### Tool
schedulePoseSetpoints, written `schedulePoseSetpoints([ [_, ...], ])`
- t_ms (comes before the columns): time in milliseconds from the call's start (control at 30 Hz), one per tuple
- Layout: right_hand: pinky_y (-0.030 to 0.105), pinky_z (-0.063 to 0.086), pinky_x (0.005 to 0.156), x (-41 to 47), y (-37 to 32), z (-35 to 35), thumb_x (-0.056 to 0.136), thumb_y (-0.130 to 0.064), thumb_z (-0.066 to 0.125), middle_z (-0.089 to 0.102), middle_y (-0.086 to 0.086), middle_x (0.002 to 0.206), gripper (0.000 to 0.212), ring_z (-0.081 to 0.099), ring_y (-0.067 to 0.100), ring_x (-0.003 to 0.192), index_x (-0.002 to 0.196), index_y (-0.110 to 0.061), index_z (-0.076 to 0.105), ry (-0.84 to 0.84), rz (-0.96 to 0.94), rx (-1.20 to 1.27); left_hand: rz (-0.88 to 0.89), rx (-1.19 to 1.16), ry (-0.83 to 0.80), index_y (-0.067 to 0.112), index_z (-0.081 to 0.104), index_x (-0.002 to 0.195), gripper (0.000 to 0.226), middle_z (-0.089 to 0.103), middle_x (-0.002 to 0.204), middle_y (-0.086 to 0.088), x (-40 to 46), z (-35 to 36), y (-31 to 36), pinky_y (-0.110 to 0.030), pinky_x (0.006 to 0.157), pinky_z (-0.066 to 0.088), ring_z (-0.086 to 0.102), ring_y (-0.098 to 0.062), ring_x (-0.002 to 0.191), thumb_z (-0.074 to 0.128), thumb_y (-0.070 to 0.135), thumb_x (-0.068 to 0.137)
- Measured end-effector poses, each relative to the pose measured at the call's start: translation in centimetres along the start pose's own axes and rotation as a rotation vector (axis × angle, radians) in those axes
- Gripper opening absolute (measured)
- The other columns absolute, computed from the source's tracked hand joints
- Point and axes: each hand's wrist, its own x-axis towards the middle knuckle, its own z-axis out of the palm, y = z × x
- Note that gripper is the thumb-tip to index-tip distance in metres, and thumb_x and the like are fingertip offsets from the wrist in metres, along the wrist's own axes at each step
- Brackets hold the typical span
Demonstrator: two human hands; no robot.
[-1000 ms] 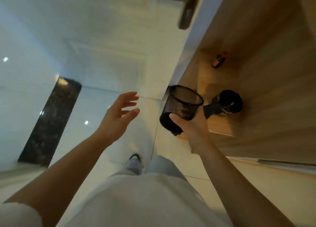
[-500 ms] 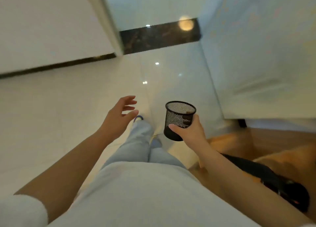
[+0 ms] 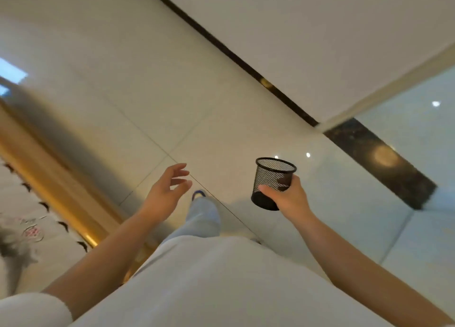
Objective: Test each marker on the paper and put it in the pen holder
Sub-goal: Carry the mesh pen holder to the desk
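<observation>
right hand [image 3: 291, 200] grip: wrapped round pen holder [image 3: 272, 182], upright, right of centre, held over the floor [image 3: 152, 100] | left hand [image 3: 167, 193] grip: wide, empty | markers, paper: not in view | risk: mid-stride jolt could slip the light mesh cup loose

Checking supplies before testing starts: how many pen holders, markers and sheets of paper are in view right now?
Pen holders: 1, the black mesh pen holder gripped in the right hand
Markers: 0
Sheets of paper: 0
Total: 1
The left hand is open and holds nothing.
</observation>
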Motion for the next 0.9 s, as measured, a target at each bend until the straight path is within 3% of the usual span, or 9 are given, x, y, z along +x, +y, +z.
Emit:
schedulePoseSetpoints([
  [167,0.023,0.041,0.068,4.0,-9.6,8.4,0.062,-0.035,0.082,0.059,-0.001,0.108,0.071,0.057,0.016,0.094,0.119,-0.015,0.045,-0.041,-0.031,-0.067,-0.075,-0.079,0.134,0.023,0.042,0.127,0.038,0.055,0.12,0.002,4.5,-12.4,-1.2,-0.028,0.086,0.037,0.052,-0.014,0.105,0.053,0.02,0.091],
  [333,0.032,0.046,0.082,7.6,-19.1,15.6,0.065,-0.032,0.082,0.061,0.004,0.112,0.072,0.059,0.022,0.1,0.123,-0.011,0.046,-0.105,-0.075,-0.094,-0.095,-0.191,0.277,0.022,0.042,0.129,0.04,0.055,0.122,-0.001,10.2,-22.2,0.4,-0.032,0.095,0.039,0.052,-0.018,0.109,0.052,0.019,0.091],
  [533,0.03,0.046,0.077,14.8,-31.3,25.9,0.063,-0.032,0.082,0.062,0.002,0.107,0.067,0.059,0.018,0.093,0.118,-0.013,0.047,-0.229,-0.179,-0.222,-0.092,-0.271,0.408,0.025,0.039,0.131,0.041,0.054,0.123,0.005,18.1,-32.4,1.7,-0.033,0.094,0.041,0.051,-0.014,0.112,0.051,0.025,0.092],
  [633,0.03,0.045,0.08,19.3,-38.1,32.2,0.063,-0.032,0.082,0.06,0.003,0.11,0.072,0.058,0.02,0.095,0.121,-0.011,0.046,-0.296,-0.232,-0.3,-0.174,-0.335,0.509,0.023,0.039,0.132,0.042,0.053,0.124,0.002,21.6,-37.3,1.1,-0.036,0.098,0.04,0.051,-0.016,0.112,0.05,0.024,0.092],
  [800,0.027,0.041,0.077,23.7,-50.9,42.4,0.063,-0.033,0.082,0.059,0.001,0.108,0.073,0.055,0.017,0.092,0.122,-0.011,0.045,-0.493,-0.309,-0.473,-0.324,-0.466,0.698,0.019,0.042,0.131,0.041,0.056,0.121,-0.004,24.8,-45.3,0.2,-0.024,0.083,0.04,0.054,-0.018,0.11,0.051,0.022,0.091],
  [900,0.028,0.042,0.081,25.5,-58.8,48.5,0.064,-0.033,0.082,0.057,0.0,0.109,0.073,0.055,0.017,0.096,0.123,-0.011,0.044,-0.544,-0.366,-0.502,-0.36,-0.528,0.783,0.022,0.041,0.131,0.041,0.056,0.119,0.0,27.2,-50.5,-0.2,-0.027,0.086,0.042,0.053,-0.016,0.109,0.051,0.025,0.092],
])
